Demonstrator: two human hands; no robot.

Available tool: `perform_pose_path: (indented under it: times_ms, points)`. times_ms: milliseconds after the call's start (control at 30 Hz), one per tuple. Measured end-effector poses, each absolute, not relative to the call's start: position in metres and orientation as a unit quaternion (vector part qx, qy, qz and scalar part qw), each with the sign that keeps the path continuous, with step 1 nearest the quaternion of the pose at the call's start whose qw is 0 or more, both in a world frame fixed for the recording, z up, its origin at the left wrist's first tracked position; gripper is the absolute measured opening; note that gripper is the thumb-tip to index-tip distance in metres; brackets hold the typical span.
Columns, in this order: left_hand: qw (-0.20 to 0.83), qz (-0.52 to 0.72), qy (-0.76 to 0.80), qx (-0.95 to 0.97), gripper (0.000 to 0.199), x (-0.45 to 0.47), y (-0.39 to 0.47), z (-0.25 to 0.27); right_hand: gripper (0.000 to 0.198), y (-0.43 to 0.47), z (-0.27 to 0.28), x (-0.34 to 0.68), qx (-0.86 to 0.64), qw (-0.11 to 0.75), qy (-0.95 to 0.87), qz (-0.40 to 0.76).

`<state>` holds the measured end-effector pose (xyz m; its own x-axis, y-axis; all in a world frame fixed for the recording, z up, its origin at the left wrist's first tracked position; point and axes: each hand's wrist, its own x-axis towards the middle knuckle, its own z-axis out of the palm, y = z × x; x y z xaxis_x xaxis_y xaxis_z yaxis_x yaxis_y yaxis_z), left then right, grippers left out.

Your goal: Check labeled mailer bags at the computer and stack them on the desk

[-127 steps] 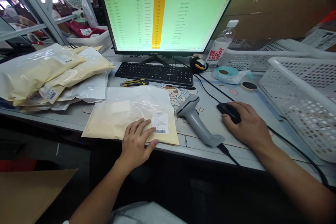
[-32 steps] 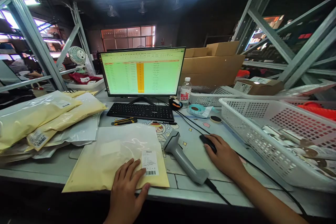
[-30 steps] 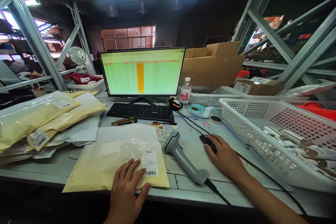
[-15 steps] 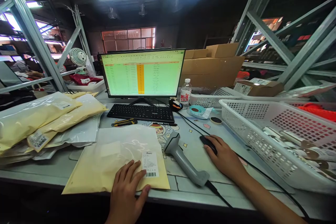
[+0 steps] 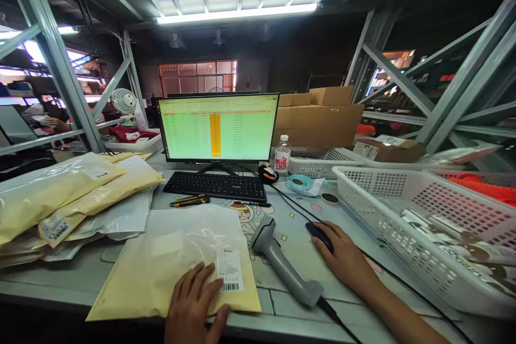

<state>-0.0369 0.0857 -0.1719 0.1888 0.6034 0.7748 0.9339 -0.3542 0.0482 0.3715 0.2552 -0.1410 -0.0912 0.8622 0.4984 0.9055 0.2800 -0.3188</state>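
Observation:
My left hand [image 5: 196, 301] rests with fingers spread on a flat, pale yellow plastic mailing bag [image 5: 161, 274] at the desk's front edge. A white barcode label [image 5: 230, 270] on the bag lies just beyond its fingertips. My right hand [image 5: 341, 250] is wrapped over a black computer mouse [image 5: 320, 235] on the desk. Between my hands a grey barcode scanner [image 5: 284, 266] lies on its side, its cable running toward the front edge. Behind them stand a black keyboard [image 5: 215, 185] and a monitor [image 5: 217, 131] with a table on its screen, one column orange.
Stacked yellow and white bags [image 5: 80, 193] cover the left side. White perforated baskets [image 5: 374, 215] with rolls line the right. A water bottle [image 5: 282, 158], blue tape roll [image 5: 300, 183], utility knife [image 5: 189, 201] and pen [image 5: 252, 204] sit near the keyboard. Cardboard boxes [image 5: 318, 123] stand behind.
The camera view has tilted up slightly, so the desk things sit lower in the picture. My left hand stays on the bag and my right hand on the mouse.

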Motion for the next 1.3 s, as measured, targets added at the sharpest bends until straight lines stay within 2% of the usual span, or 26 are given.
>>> perform_pose_path:
  times_ms: [333, 667, 1300]
  points:
    - [0.248, -0.380, -0.509, -0.731, 0.026, -0.039, 0.093, -0.182, 0.060, 0.255, -0.145, 0.372, -0.610, 0.287, -0.732, -0.094]
    - [0.260, -0.375, -0.507, -0.732, 0.027, -0.040, 0.096, -0.186, 0.056, 0.252, -0.139, 0.370, -0.620, 0.280, -0.731, -0.057]
    - [0.281, -0.365, -0.504, -0.730, 0.026, -0.042, 0.098, -0.189, 0.055, 0.251, -0.137, 0.369, -0.619, 0.276, -0.733, -0.055]
